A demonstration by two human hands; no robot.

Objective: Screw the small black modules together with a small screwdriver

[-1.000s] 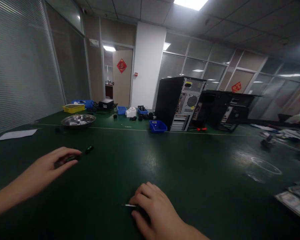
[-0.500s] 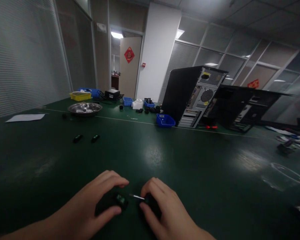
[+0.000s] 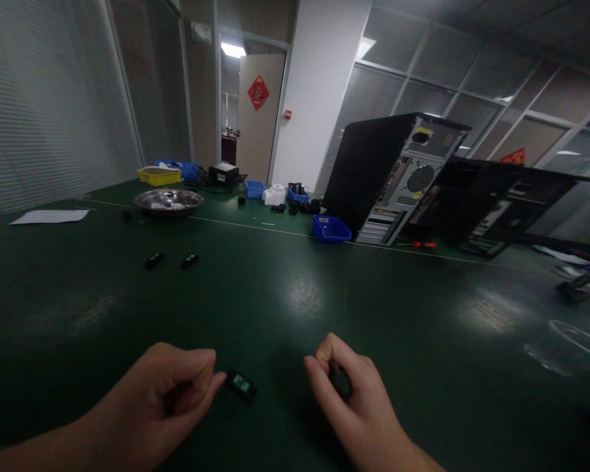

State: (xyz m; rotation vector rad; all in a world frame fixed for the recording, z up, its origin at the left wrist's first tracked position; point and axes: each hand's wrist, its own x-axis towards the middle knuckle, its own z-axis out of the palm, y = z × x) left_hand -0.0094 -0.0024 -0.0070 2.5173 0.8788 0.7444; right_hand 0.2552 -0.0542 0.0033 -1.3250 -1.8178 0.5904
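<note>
A small black casing with a green circuit board [image 3: 242, 385] lies on the green table in front of me. My left hand [image 3: 177, 390] is closed at its left, the thumb tip at or very near its edge; whatever the curled fingers hold, if anything, is hidden. To the right, apart from the casing, my right hand [image 3: 351, 393] is closed with thumb and forefinger together. A dark screwdriver handle [image 3: 341, 381] shows partly inside its grip, and the shaft is hidden. Farther off lie two similar black casings, a left one [image 3: 154, 260] and a right one [image 3: 190, 261].
At the back left are a metal dish [image 3: 168, 203], a white sheet [image 3: 50, 217] and a yellow tray [image 3: 159, 176]. A blue bin [image 3: 331, 229] stands beside a black computer tower [image 3: 373, 177]. Red-handled tool [image 3: 424, 244] lies near it. A clear round container [image 3: 565, 347] sits at right.
My left hand has drawn back from around the casing and curled its fingers. My right hand has moved right, and the metal shaft that pointed at the casing no longer shows.
</note>
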